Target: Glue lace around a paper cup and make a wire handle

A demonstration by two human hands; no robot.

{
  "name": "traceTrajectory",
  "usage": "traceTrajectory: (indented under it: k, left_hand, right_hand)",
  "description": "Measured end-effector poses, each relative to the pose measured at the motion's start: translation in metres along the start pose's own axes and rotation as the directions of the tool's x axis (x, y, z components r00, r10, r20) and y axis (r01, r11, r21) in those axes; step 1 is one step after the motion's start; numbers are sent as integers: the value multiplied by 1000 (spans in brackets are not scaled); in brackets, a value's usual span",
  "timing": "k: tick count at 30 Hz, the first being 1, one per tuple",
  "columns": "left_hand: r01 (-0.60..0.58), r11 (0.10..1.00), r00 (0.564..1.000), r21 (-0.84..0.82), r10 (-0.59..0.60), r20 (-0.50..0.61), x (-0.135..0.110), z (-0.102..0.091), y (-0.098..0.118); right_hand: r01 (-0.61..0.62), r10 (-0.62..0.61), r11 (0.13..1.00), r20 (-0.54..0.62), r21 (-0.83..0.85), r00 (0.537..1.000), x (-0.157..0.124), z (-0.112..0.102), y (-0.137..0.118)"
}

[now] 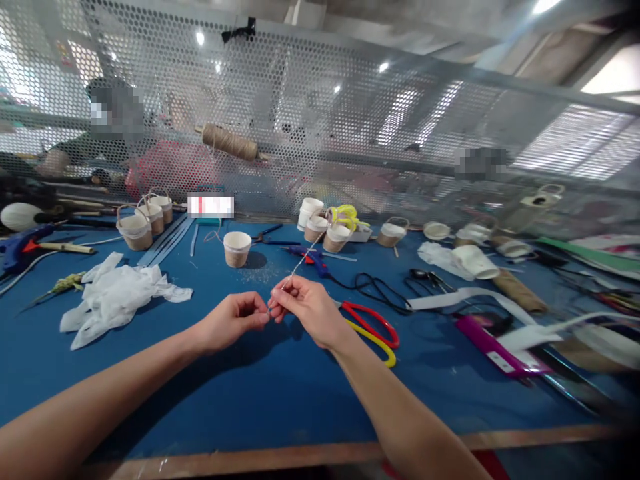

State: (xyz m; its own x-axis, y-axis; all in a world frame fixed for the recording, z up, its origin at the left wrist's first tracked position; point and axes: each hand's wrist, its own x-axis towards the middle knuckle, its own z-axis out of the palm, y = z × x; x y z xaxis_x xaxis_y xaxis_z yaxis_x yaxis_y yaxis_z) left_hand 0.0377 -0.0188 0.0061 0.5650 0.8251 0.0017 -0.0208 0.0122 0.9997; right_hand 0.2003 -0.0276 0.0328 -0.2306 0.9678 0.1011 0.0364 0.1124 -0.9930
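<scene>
Between my two hands runs a thin, pale twisted wire or cord (306,253), slanting up and to the right from my fingertips. My left hand (233,322) is closed, pinching its lower end. Close beside it, my right hand (306,303) also pinches it, fingertips nearly touching the left ones. Both hands are just above the blue table. Behind them stands a small white-and-brown paper cup (237,249). Scissors with red and yellow handles (373,327) lie partly hidden behind my right hand and wrist.
A crumpled white plastic bag (117,297) lies at left, near a glue gun (25,247). Another glue gun (313,259) lies beyond my hands. Cups with handles (135,232) line the back. A twine spool (230,142) hangs on the perforated metal screen (310,87). A purple tool (500,347) lies right.
</scene>
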Motion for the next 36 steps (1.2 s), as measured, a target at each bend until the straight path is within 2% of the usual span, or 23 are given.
traceTrajectory:
  k: [5, 10, 18, 22, 26, 28, 32, 36]
  left_hand:
    - [15, 1000, 1000, -12, -15, 10, 0, -1, -2]
    - [37, 998, 998, 41, -38, 48, -2, -2, 0]
    - [26, 991, 993, 130, -41, 112, -3, -5, 2]
    - [41, 986, 990, 161, -62, 128, -2, -8, 2]
    - [57, 980, 983, 190, -88, 159, -1, -10, 1]
    - [71, 982, 981, 176, -101, 166, -1, -11, 1]
    - [117, 989, 965, 95, -135, 223, -3, -12, 1]
    - [152, 983, 967, -101, -126, 222, -5, -7, 4]
  right_hand:
    - [-8, 7, 1000, 22, 5, 1000, 2, -3, 0]
    - [63, -63, 998, -86, -5, 994, 6, -14, -4]
    - [75, -74, 997, -83, 10, 994, 6, -11, -2]
    - [39, -38, 999, -74, 13, 997, 7, -13, -1]
    - [74, -72, 997, -171, 6, 983, 10, -20, -1]
    - [89, -86, 996, -191, 5, 978, 11, -24, -1]
    - [69, -57, 995, -161, 74, 985, 11, -25, -2]
    - [46, -40, 991, -53, 122, 998, 6, -15, -1]
